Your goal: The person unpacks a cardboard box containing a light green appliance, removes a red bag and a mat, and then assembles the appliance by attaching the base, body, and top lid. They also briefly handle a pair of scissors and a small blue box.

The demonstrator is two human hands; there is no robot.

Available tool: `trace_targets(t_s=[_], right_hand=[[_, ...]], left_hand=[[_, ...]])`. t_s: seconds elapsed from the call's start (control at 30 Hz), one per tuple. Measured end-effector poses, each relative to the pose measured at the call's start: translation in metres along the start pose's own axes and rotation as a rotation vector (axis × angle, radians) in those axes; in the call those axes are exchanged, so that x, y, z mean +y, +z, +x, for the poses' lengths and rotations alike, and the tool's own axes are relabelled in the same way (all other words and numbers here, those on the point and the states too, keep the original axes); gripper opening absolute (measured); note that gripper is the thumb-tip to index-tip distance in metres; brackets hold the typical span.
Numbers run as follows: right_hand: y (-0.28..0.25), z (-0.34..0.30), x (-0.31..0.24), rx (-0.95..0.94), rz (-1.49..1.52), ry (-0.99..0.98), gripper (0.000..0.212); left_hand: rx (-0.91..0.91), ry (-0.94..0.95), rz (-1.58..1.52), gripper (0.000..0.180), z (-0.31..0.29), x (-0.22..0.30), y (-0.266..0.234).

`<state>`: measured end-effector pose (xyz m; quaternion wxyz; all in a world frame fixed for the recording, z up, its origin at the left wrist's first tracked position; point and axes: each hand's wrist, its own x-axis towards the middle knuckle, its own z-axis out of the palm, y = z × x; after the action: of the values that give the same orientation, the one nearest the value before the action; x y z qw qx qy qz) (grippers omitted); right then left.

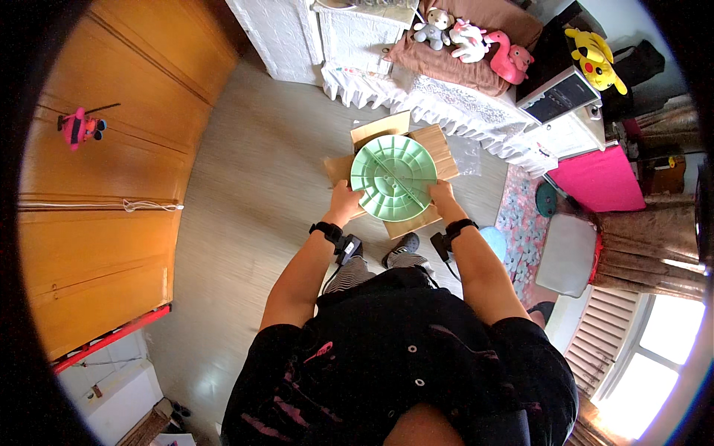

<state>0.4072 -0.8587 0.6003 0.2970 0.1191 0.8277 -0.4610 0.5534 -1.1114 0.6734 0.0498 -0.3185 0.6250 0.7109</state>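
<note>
A round, light-green plastic disc (pixel 393 172), with radial and ring-shaped ribs and a straight bar running across it, is in front of me. My left hand (pixel 346 200) is closed on its near left edge. On the near right edge, my right hand (pixel 441 194) grips it in the same way. An open cardboard box (pixel 437 147) lies under the disc with its flaps folded outward. The disc hides the inside of the box, and I cannot tell whether the two touch. Both my wrists wear black bands with small devices.
Wooden cabinet doors (pixel 111 171) stand on the left. Beyond the box, a lace-covered bench (pixel 454 93) carries plush toys (pixel 470 41). Clear plastic wrap (pixel 466 156) lies beside the box. A floral mat (pixel 520 223) and a grey-topped stool (pixel 567 255) are on the right.
</note>
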Motion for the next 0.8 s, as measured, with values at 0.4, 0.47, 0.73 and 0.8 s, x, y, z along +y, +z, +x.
trace_targets(t_s=[0.4,0.47,0.73,0.8], right_hand=[[-0.004,-0.028,-0.018,-0.052,0.222,0.049,0.025],[-0.013,-0.04,-0.032,-0.072,0.295,0.038,0.025],[-0.063,-0.099,-0.105,-0.259,0.467,-0.114,0.026],[-0.071,-0.12,-0.129,-0.262,0.523,-0.16,0.026]], left_hand=[[-0.058,-0.117,-0.337,0.022,-0.001,0.014,-0.008],[-0.119,-0.074,-0.354,0.025,0.009,0.006,-0.014],[-0.255,0.019,-0.414,0.027,-0.02,0.082,-0.012],[-0.273,0.018,-0.431,0.028,-0.028,0.106,-0.012]])
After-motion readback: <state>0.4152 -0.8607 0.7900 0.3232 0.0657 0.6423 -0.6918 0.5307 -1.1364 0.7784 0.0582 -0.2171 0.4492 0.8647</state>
